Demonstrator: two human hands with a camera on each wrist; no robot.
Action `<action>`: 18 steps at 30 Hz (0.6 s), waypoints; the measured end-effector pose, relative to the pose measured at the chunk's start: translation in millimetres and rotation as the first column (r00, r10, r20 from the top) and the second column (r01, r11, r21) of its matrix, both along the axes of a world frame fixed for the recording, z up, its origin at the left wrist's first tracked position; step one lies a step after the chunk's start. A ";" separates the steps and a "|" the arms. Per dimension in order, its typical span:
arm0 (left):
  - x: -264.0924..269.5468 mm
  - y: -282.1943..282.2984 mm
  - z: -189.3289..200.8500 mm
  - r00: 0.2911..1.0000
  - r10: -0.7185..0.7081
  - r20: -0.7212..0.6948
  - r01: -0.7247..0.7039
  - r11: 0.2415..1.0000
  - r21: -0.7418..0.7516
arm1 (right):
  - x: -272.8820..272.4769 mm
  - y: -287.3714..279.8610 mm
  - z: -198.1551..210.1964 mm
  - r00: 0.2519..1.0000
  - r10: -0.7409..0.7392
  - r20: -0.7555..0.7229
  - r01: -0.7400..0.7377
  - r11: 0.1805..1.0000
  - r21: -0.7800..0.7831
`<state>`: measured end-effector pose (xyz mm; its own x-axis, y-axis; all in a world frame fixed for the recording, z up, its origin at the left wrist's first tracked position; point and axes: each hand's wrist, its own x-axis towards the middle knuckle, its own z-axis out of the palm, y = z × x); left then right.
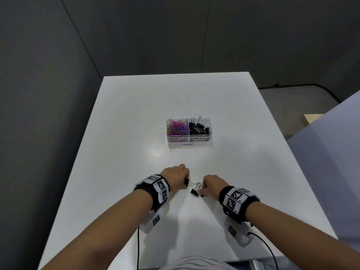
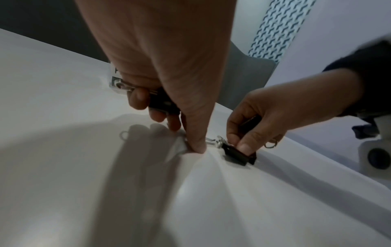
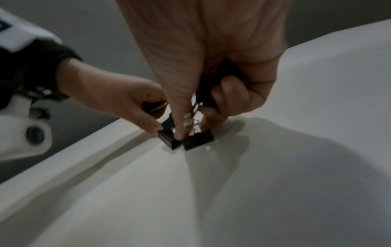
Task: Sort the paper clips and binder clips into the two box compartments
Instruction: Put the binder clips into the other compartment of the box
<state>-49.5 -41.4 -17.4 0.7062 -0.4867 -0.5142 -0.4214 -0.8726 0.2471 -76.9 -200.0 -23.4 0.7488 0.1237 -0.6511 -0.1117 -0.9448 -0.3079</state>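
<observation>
My hands: left hand (image 1: 176, 175) curls round one black binder clip (image 2: 161, 102); right hand (image 1: 211, 185) pinches the binder clips on the surface (image 1: 194, 190).
Grip advice: I'd pinch the black bodies, not the slippery wire loops, and lift them together.
Surface (image 1: 136, 133): I see no other loose clips.
Box (image 1: 190, 142): farther off; binder clips go in the right compartment (image 1: 198, 128), beside the paper clips (image 1: 176, 127).

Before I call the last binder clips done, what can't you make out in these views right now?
- How many binder clips the left hand holds: its curled fingers cover them in the left wrist view.
- The right hand likewise; its palm hides clips in the right wrist view.
- Clip counts in the clear box: too small in the head view.
</observation>
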 end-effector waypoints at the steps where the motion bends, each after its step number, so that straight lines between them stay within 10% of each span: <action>1: 1.0 2.1 0.0 1.000 0.022 -0.013 -0.023 1.000 -0.019 | 3.3 -2.3 -0.7 1.000 -0.010 -0.019 0.010 1.000 0.010; 18: -1.9 -4.2 12.2 0.998 0.056 0.033 -0.056 0.998 -0.008 | 4.2 -14.1 1.6 0.998 -0.055 0.017 0.054 0.996 0.071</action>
